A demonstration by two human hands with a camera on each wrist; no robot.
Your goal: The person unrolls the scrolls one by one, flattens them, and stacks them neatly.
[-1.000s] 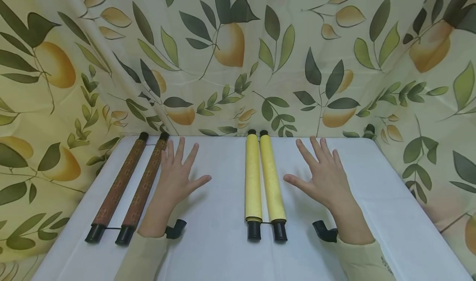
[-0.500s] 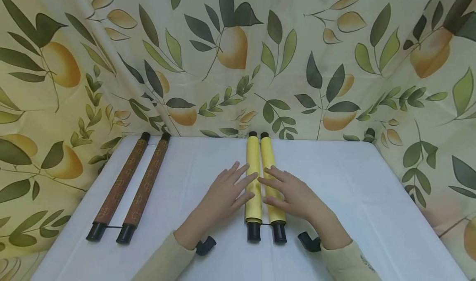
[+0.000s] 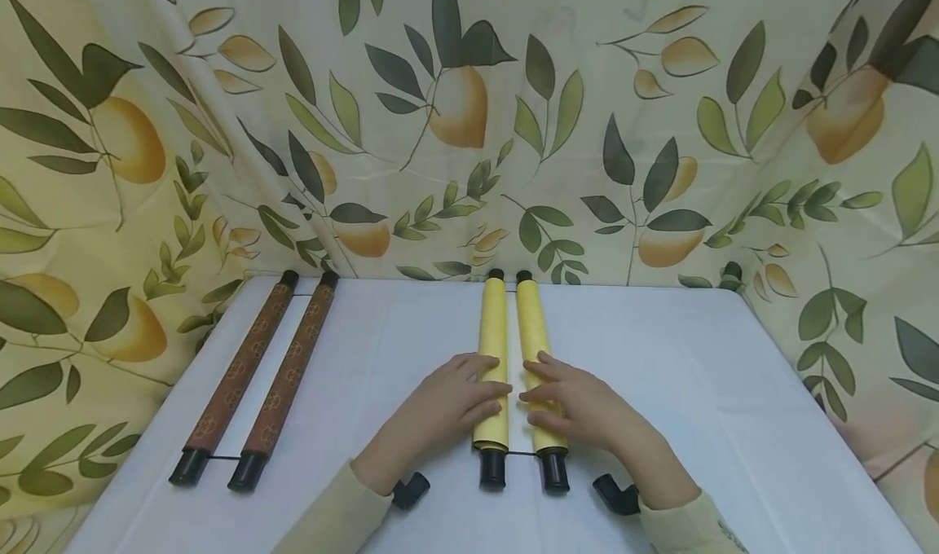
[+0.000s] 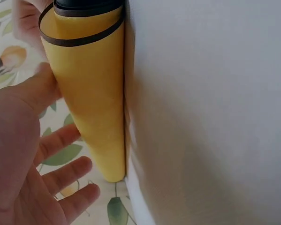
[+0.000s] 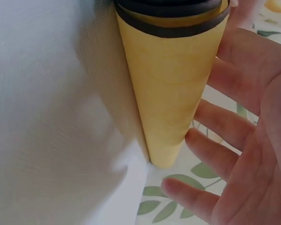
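A yellow scroll point(image 3: 492, 318) with black end knobs lies on the white table, its two rolls side by side with a narrow gap between. My left hand point(image 3: 447, 399) lies over the left roll, fingers fairly straight and touching it. On the right roll point(image 5: 170, 89) rests my right hand point(image 3: 587, 399), its fingers spread and loosely bent. Both wrist views show the fingers along the side of each roll, not wrapped round it. The left wrist view shows the left roll point(image 4: 91, 93) with a loose dark-edged outer layer of paper.
A brown patterned scroll point(image 3: 236, 379), also in two rolls with black knobs, lies at the left of the table point(image 3: 660, 342). Behind the table's far edge hangs a curtain point(image 3: 557, 195) printed with fruit and leaves. Black wrist cameras point(image 3: 616, 495) sit under the wrists.
Both hands came inward from the sides, where they were spread open, and came down on the yellow rolls. The gap between those rolls has widened slightly. The brown scroll has stayed put.
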